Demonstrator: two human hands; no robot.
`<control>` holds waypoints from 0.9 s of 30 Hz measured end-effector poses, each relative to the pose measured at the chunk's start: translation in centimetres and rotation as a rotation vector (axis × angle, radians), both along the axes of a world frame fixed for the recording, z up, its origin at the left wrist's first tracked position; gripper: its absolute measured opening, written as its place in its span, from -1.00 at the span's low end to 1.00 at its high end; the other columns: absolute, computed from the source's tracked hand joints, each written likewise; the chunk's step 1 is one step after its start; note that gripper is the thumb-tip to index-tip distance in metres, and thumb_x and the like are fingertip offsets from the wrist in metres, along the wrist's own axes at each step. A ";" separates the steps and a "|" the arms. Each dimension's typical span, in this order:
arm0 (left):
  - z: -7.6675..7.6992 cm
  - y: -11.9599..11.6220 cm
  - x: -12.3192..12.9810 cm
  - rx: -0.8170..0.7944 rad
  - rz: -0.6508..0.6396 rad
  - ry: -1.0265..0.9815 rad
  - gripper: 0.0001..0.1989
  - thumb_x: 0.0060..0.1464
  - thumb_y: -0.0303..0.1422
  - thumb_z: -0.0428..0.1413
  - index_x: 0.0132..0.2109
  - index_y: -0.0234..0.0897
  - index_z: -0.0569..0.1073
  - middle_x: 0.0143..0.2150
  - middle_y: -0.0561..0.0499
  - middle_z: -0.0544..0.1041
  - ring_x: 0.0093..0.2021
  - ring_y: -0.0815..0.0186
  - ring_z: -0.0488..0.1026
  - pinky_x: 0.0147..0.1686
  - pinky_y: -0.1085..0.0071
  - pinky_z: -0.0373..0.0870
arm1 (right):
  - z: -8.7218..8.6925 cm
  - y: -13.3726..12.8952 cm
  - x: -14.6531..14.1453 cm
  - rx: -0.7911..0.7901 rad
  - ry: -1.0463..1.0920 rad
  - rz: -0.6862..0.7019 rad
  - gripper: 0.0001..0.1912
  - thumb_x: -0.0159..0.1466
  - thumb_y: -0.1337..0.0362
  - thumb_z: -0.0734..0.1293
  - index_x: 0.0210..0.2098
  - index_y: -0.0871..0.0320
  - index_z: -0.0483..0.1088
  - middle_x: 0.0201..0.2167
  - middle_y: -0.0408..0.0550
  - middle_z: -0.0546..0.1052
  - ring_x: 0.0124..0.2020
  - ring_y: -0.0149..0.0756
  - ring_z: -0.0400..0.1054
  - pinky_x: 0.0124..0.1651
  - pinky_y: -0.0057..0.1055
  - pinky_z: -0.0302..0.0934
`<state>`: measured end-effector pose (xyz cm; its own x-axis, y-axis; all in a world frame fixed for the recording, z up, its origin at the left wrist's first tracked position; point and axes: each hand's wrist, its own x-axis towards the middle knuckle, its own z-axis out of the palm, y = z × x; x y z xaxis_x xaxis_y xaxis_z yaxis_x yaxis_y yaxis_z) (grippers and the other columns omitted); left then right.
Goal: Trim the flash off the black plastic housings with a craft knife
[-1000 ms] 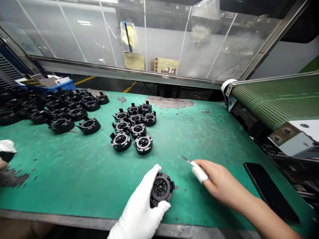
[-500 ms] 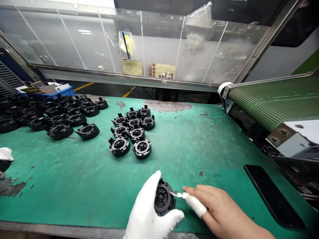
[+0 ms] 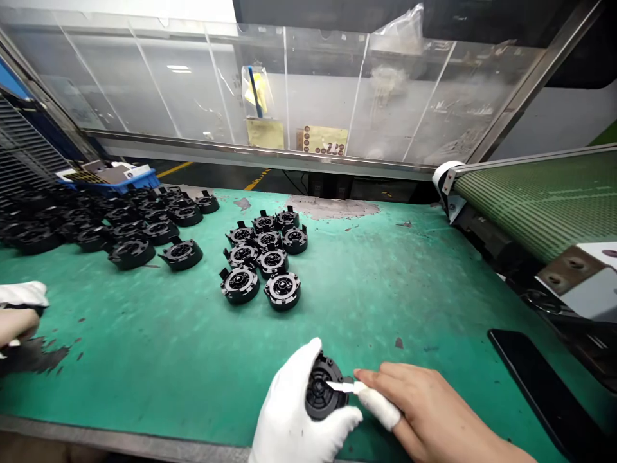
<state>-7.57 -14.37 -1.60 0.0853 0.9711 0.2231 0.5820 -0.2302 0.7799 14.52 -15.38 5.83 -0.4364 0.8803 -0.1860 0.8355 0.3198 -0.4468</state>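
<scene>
My left hand (image 3: pixel 294 408), in a white glove, grips a round black plastic part (image 3: pixel 322 393) near the table's front edge, its ribbed face turned up toward me. Between the fingertips of my right hand (image 3: pixel 409 405) is a small craft knife (image 3: pixel 343 386); a white cover wraps one of those fingers. The blade tip lies over the middle of the part's face; whether it touches cannot be made out. Beyond my hands stands a cluster of similar round black parts (image 3: pixel 283 290) on the green table mat (image 3: pixel 366 289).
Many more black parts (image 3: pixel 130 252) crowd the left, before a blue bin (image 3: pixel 120 185). Another person's gloved hand (image 3: pixel 22 296) is at the left edge. On the right lie a black phone (image 3: pixel 540 392) and a green conveyor belt (image 3: pixel 540 199). A clear panel (image 3: pixel 318 83) rises behind.
The knife's blade has shifted from the part's rim to over its centre. At the left edge, the other person's hand has come further into view. The whole view has shifted slightly.
</scene>
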 end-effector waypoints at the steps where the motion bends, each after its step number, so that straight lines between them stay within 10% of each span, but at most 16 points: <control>1: 0.0 0.0 0.0 0.005 0.001 0.003 -0.19 -0.16 -0.32 0.32 0.28 -0.13 0.30 0.21 -0.13 0.48 0.17 -0.03 0.47 0.19 -0.02 0.44 | 0.1 0.0 0.0 -0.005 -0.009 0.000 -0.53 0.29 0.38 0.21 0.16 0.03 0.43 -0.24 -0.03 0.57 -0.22 -0.16 0.47 -0.19 -0.36 0.28; 27: 1.4 -0.2 -0.4 0.057 -0.087 0.078 -0.28 0.10 -0.13 0.24 0.34 -0.14 0.18 0.27 -0.15 0.42 0.23 0.05 0.43 0.20 0.04 0.45 | 0.8 -2.1 -2.9 -0.040 -0.243 -0.207 -0.28 0.17 0.53 0.15 0.27 -0.06 0.35 -0.12 -0.02 0.58 -0.14 -0.05 0.52 -0.13 -0.25 0.33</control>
